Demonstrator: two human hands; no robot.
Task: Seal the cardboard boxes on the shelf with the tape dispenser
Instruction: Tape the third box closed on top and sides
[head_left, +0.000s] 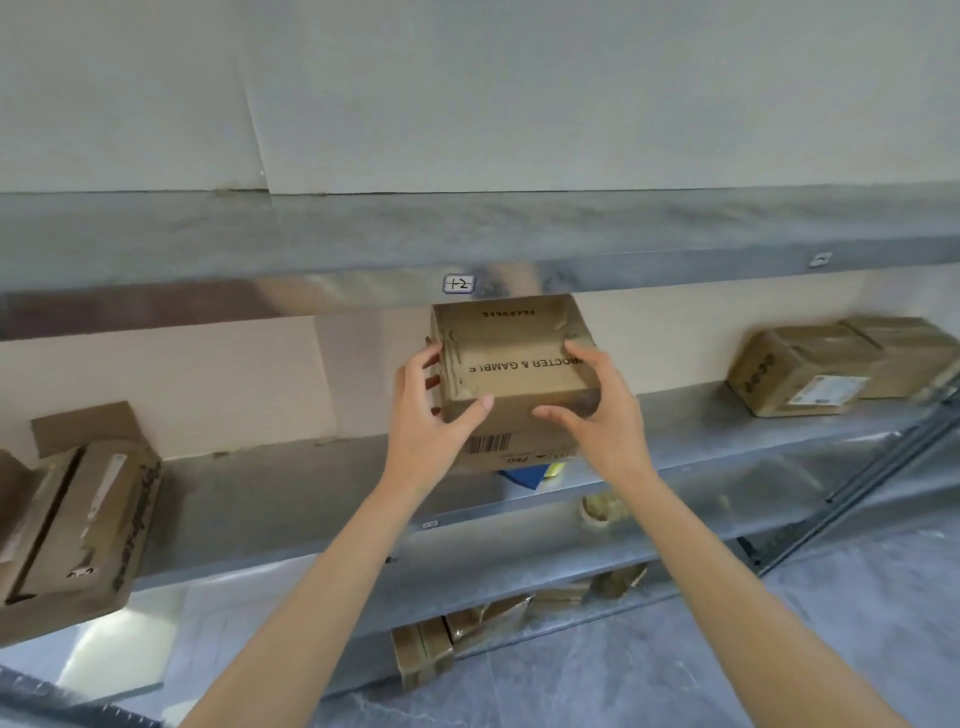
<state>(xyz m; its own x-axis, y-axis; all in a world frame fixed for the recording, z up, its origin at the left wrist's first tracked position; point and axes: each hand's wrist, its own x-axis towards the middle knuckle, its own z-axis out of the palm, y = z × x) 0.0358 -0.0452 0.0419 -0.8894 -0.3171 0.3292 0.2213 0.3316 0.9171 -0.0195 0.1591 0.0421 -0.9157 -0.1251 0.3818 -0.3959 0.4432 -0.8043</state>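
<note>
One cardboard box (511, 374) sits at the middle of the view, held in front of the middle level of a metal shelf (311, 483), just under the edge of the level above. Its top faces the camera, with black lettering printed upside down across the folded flaps and a barcode on the near side. Whether its base rests on the shelf or hangs just clear of it cannot be told.

Both hands grip this box. The left hand (423, 415) wraps round its left side, the fingers curled behind the edge and the thumb pressed on the near top corner. The right hand (597, 410) clasps the right side, the fingers bent over the top edge and the thumb laid along the near edge. Both bare forearms reach up from the bottom of the view.

Just below the box a blue and yellow object (527, 475) peeks out, mostly hidden, so what it is cannot be told. A small white label (458, 284) with handwritten marks is stuck on the upper level's edge, directly above the box.

Farther out on the same level, a second box (800, 374) lies at the right and a third box (78, 525), one flap raised, lies at the left. On the level beneath, a pale roll (597, 512) shows, blurred. Lower still, more boxes (421, 652) stand near the grey floor (883, 623).
</note>
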